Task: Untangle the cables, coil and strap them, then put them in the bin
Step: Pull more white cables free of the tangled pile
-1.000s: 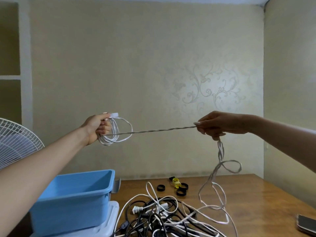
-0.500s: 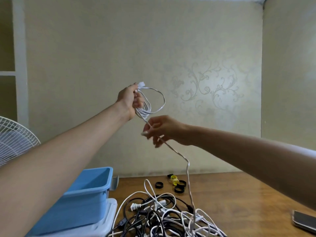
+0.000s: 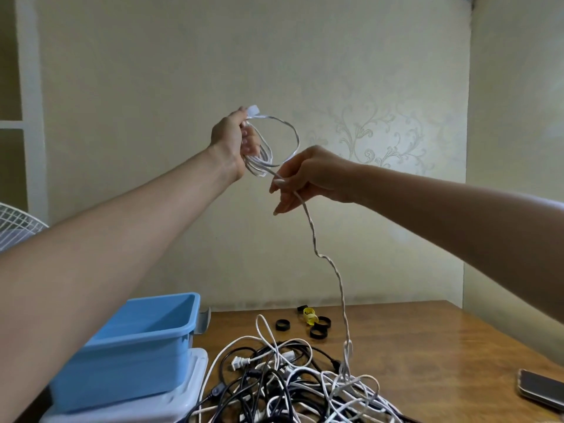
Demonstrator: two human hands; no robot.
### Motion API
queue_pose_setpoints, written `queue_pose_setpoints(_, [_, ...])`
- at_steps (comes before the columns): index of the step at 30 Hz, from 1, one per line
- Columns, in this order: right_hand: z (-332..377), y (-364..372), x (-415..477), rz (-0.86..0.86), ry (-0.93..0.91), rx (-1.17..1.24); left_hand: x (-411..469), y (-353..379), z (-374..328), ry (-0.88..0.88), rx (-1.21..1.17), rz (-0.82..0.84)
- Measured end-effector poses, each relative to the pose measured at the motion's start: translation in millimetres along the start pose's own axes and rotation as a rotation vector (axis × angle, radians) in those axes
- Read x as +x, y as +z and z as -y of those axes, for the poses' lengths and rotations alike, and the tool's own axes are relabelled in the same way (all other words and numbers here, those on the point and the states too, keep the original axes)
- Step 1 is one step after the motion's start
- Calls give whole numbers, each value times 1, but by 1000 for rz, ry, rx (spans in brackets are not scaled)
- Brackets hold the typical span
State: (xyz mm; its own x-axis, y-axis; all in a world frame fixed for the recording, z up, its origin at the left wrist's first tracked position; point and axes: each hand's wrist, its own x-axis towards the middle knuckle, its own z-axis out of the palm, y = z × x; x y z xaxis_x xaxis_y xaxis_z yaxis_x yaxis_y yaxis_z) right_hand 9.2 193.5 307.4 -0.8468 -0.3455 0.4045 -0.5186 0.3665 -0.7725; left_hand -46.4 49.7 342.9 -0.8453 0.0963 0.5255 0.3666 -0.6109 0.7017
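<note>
Coils of white cable (image 3: 263,161) are hanging from the left hand (image 3: 233,138), which is gripping them high above the blue bin (image 3: 137,346). Slightly farther right of the bin, the right hand (image 3: 308,178) is pinching the same cable's free length, which is trailing down into the tangled pile (image 3: 290,380) lying on the desk (image 3: 427,346) just right of the bin. Black straps (image 3: 317,326) are sitting farther back.

white fan grille (image 3: 15,224) at left edge; dark phone (image 3: 541,389) on wooden table (image 3: 427,346), near right edge; floral wallpaper (image 3: 381,132) behind.
</note>
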Motion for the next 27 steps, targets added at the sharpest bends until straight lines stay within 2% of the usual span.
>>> queue_pose_setpoints(4, [2, -3, -9, 238, 59, 146, -2, 5, -3, -6, 13, 5])
queue_pose_setpoints(6, [2, -4, -14, 288, 105, 187, -5, 5, 0, 3, 52, -7])
queue_pose_setpoints(8, [-3, -7, -17, 255, 134, 175, -5, 2, 4, 10, 87, -50])
queue_pose_setpoints(13, [-26, -13, -27, 63, 110, -99, 5, -20, 0, -16, 92, -144])
queue_pose_setpoints(16, [-35, -18, -31, -54, 77, -64, 1, -26, 4, -19, 105, -145])
queue_pose_setpoints(19, [-36, -19, -31, -92, 66, -50, -4, -23, 5, 20, 160, -114])
queue_pose_setpoints(21, [-33, -20, -31, -81, 57, -49, -9, -18, 5, 92, 328, -78])
queue_pose_setpoints(27, [-26, -15, -28, -71, 70, -29, -30, 0, 22, 248, 1200, 233])
